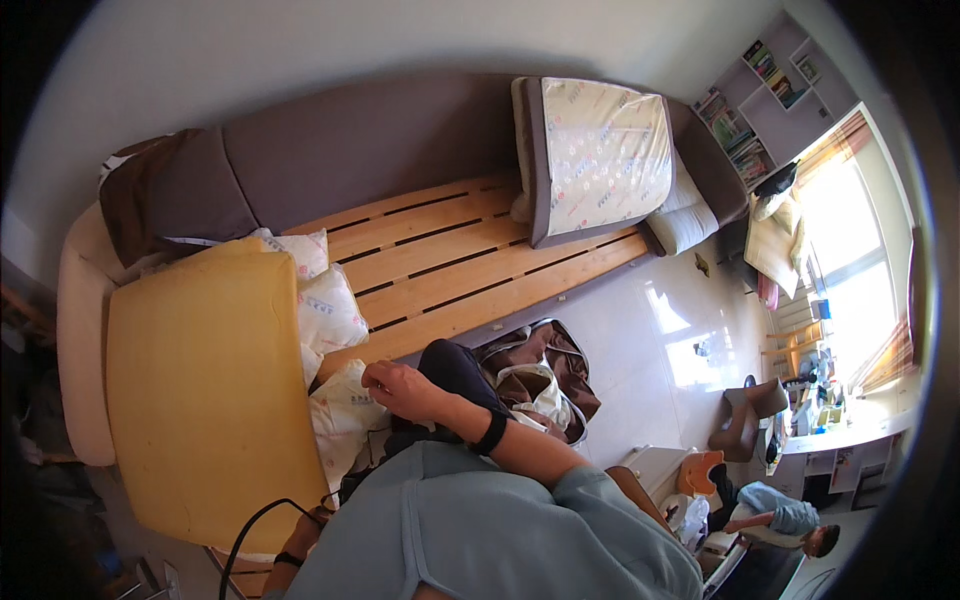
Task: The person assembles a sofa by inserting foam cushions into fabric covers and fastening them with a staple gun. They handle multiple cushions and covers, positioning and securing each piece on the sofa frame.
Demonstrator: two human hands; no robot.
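A large yellow foam cushion (205, 390) leans over the left end of the wooden-slatted sofa. White printed fabric cover (342, 412) bunches along its right edge. At that cloth is my right hand (398, 390), its fingers curled and seemingly pinching a fold. A dark band circles my right wrist. Low in the view, by the cushion's near corner, my left hand (306, 530) is mostly hidden by my shirt and the cushion, so its fingers do not show. Other white printed pieces (330, 308) lie between the foam and the slats.
Bare slats (430, 250) run along the sofa base. A printed-backed cushion (605, 155) and a white pillow (685, 215) rest at its right end. Brown cloth (540, 370) is heaped on the floor before me. A brown chair (745, 415) and another person (775, 512) are at the right.
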